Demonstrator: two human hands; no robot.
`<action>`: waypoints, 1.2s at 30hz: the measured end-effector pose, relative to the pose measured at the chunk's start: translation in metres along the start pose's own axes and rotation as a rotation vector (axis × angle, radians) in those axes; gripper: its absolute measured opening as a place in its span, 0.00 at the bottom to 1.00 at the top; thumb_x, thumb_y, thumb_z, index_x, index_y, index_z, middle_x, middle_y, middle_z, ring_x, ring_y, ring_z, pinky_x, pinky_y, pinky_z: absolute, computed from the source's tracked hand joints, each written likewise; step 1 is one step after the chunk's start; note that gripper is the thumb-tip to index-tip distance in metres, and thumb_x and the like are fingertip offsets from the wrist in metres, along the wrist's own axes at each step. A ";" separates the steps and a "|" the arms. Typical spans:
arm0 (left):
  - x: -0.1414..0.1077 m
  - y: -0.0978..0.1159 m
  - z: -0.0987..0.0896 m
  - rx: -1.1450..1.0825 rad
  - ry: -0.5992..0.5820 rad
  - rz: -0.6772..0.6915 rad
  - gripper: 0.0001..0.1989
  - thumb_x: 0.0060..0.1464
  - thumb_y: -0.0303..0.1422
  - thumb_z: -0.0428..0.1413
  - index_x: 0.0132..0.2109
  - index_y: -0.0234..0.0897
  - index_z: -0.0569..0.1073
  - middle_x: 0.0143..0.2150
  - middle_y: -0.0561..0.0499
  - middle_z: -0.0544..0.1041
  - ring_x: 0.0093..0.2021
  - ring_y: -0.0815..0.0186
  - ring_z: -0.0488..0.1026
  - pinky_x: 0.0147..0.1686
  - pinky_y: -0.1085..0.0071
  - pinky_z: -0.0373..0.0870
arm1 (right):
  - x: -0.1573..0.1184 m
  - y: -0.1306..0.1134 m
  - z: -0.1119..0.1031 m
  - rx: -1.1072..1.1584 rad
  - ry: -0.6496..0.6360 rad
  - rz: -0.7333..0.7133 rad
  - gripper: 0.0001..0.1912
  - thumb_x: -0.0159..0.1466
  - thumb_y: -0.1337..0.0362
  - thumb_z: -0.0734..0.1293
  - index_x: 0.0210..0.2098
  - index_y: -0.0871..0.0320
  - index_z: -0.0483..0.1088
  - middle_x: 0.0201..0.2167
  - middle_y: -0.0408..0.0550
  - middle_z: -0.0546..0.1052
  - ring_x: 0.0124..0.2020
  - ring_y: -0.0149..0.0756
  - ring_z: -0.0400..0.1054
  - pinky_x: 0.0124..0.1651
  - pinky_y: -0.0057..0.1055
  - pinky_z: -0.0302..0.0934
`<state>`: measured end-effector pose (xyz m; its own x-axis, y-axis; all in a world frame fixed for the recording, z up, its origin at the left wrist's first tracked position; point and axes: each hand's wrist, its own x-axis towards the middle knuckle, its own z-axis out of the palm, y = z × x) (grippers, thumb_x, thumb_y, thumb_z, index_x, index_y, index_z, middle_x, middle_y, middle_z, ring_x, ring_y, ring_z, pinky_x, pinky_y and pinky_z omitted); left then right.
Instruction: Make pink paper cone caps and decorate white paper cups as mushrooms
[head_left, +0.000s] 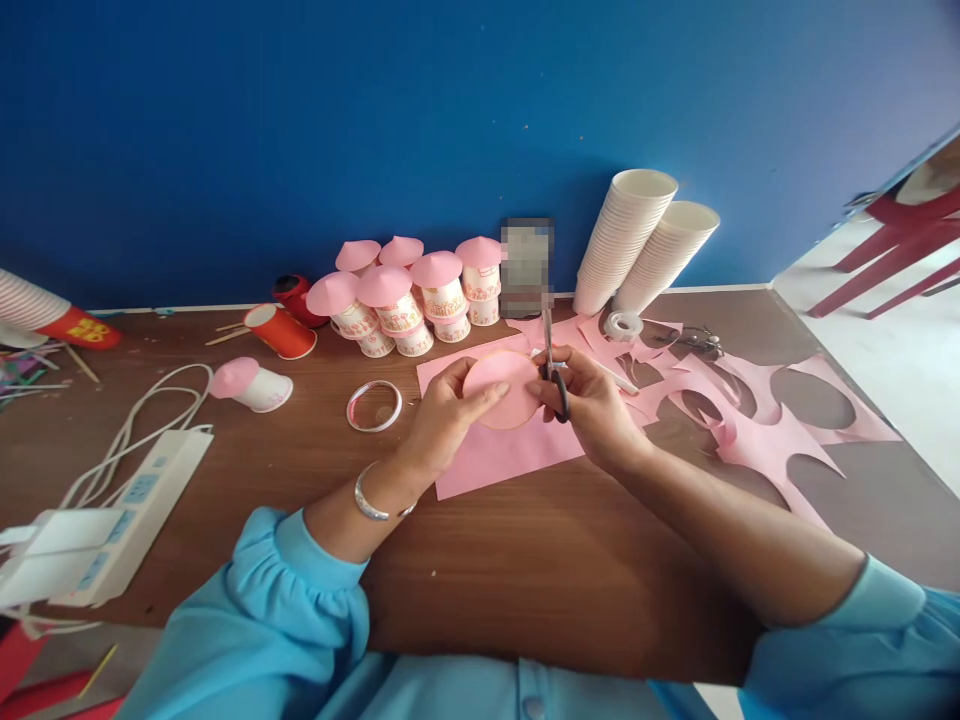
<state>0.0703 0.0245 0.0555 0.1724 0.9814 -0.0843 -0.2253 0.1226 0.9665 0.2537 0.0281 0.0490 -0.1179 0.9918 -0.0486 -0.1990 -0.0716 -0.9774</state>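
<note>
Between thumb and fingers, my left hand (pixel 451 410) grips a pink paper circle (pixel 501 392). My right hand (pixel 592 400) is closed round the black handles of a pair of scissors (pixel 548 340), whose blades point up and away from me. Its fingertips also reach the right edge of the circle. Beneath both hands lies a pink paper sheet (pixel 457 475). Behind it stand several white paper cups with pink cone tops (pixel 435 270), stacked in pairs and printed with red and yellow patterns.
Pink paper scraps (pixel 780 450) spread over the right side. Two tall stacks of white cups (pixel 630 240) lean at the wall, near a blurred phone-like object (pixel 526 270). A tape ring (pixel 374 406), a tipped cup (pixel 266 388), a red cup (pixel 281 332) and a power strip (pixel 150 510) lie left.
</note>
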 end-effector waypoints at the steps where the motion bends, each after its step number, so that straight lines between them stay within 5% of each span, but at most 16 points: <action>1: 0.000 -0.001 -0.002 -0.003 -0.010 -0.007 0.20 0.48 0.37 0.71 0.48 0.38 0.79 0.45 0.48 0.82 0.44 0.59 0.78 0.44 0.66 0.76 | 0.002 0.004 0.000 0.042 0.020 -0.001 0.20 0.50 0.60 0.79 0.39 0.55 0.71 0.23 0.33 0.71 0.20 0.25 0.61 0.22 0.25 0.60; 5: -0.003 -0.010 -0.006 -0.006 -0.039 -0.022 0.24 0.46 0.38 0.73 0.49 0.39 0.75 0.50 0.47 0.79 0.44 0.61 0.76 0.34 0.70 0.77 | 0.008 0.014 0.000 0.209 0.135 0.020 0.20 0.48 0.62 0.80 0.37 0.56 0.73 0.25 0.34 0.71 0.22 0.24 0.62 0.23 0.24 0.62; 8: -0.004 -0.018 -0.004 0.013 -0.017 -0.017 0.20 0.49 0.39 0.71 0.46 0.38 0.74 0.44 0.48 0.79 0.41 0.65 0.76 0.35 0.70 0.79 | 0.006 0.020 0.003 0.258 0.181 0.036 0.19 0.50 0.62 0.80 0.38 0.55 0.73 0.26 0.34 0.72 0.22 0.24 0.63 0.25 0.24 0.63; 18: 0.006 -0.021 -0.019 0.048 0.089 -0.036 0.14 0.55 0.39 0.66 0.33 0.37 0.70 0.31 0.56 0.71 0.32 0.70 0.67 0.34 0.73 0.68 | -0.007 0.034 0.000 0.197 0.083 0.173 0.22 0.49 0.61 0.81 0.41 0.54 0.74 0.29 0.38 0.76 0.29 0.30 0.69 0.30 0.27 0.65; 24: 0.007 -0.014 -0.026 0.129 -0.061 -0.132 0.12 0.51 0.37 0.67 0.34 0.36 0.72 0.31 0.55 0.71 0.33 0.70 0.63 0.34 0.74 0.62 | 0.001 0.029 -0.005 0.175 0.080 0.181 0.22 0.50 0.60 0.81 0.41 0.55 0.74 0.24 0.34 0.72 0.23 0.26 0.66 0.27 0.26 0.59; 36: 0.002 -0.027 -0.016 0.053 0.044 -0.110 0.11 0.55 0.39 0.67 0.39 0.37 0.78 0.36 0.52 0.78 0.36 0.66 0.72 0.40 0.70 0.71 | -0.006 0.036 0.001 0.155 0.047 0.219 0.21 0.51 0.59 0.81 0.41 0.54 0.72 0.23 0.33 0.72 0.21 0.27 0.66 0.27 0.27 0.58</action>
<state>0.0610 0.0253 0.0252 0.1511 0.9682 -0.1996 -0.1562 0.2227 0.9623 0.2464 0.0197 0.0140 -0.1298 0.9545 -0.2684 -0.3212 -0.2965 -0.8994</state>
